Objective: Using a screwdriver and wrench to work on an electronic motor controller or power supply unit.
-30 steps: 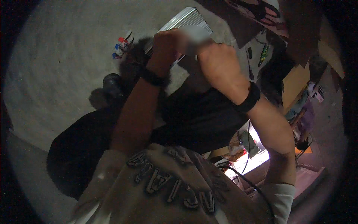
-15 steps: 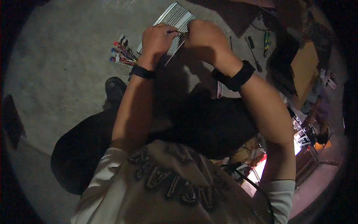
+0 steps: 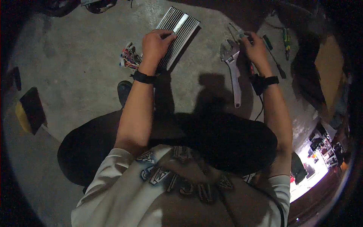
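One finned block: hold steady.
Left hand over it, right hand beside wrench; whether fingers grip, cannot tell.

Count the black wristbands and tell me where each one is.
2: the left wristband circles the wrist of the left hand, at the ribbed silver unit; the right wristband circles the right wrist, right of the adjustable wrench. Dark areas could hide more.
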{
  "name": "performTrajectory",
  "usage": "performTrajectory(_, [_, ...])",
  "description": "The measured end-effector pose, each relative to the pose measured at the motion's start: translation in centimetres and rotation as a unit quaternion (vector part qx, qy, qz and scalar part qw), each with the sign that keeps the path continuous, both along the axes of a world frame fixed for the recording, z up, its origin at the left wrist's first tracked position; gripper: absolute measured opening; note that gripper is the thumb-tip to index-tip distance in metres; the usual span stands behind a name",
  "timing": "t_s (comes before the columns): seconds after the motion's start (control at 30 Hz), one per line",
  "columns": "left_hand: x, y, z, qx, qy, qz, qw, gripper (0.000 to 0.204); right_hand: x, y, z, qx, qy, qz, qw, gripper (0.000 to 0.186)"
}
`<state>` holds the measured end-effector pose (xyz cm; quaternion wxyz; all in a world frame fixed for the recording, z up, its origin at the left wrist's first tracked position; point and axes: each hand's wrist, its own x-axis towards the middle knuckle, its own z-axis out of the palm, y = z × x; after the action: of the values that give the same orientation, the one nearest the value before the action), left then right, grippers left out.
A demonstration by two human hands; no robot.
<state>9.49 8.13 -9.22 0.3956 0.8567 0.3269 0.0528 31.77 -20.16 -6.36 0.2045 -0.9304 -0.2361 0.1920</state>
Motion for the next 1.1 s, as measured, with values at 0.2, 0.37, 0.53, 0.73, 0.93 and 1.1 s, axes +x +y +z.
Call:
performTrajectory(0.2, [-0.8, -0.8, 0.1, 0.046, -0.038, 0.030, 0.998, 0.027, -0.3, -4.1, -4.9, -0.031, -0.029, -0.046, 0.998, 0.043])
performTrajectory(0.37, [-1.1, -0.7, 1.4, 0.039, 0.033, 0.030, 0.998, 0.029, -1.0, -4.6, -6.3, -0.052, -0.054, -0.036, 0.997, 0.043])
performTrajectory(0.53, [-0.7, -0.9, 1.5, 0.034, 0.044, 0.033, 0.998, 0.036, -1.2, -4.5, -6.4, -0.043, -0.032, -0.036, 0.998, 0.044])
performTrajectory(0.73, [0.1, -1.0, 0.8, 0.168, 0.077, 0.107, 0.977, 0.082, -1.1, -4.6, -7.7, -0.029, -0.053, -0.052, 0.997, 0.040])
performTrajectory(0.93, [-0.1, -0.5, 1.0, 0.067, 0.111, 0.065, 0.989, 0.090, -1.7, -4.4, -7.3, -0.025, -0.088, -0.029, 0.995, 0.036])
performTrajectory(1.1, [-0.4, 0.2, -0.8, 0.091, 0.087, 0.060, 0.990, 0.061, -1.3, -4.9, -9.2, -0.022, -0.109, -0.034, 0.993, 0.038])
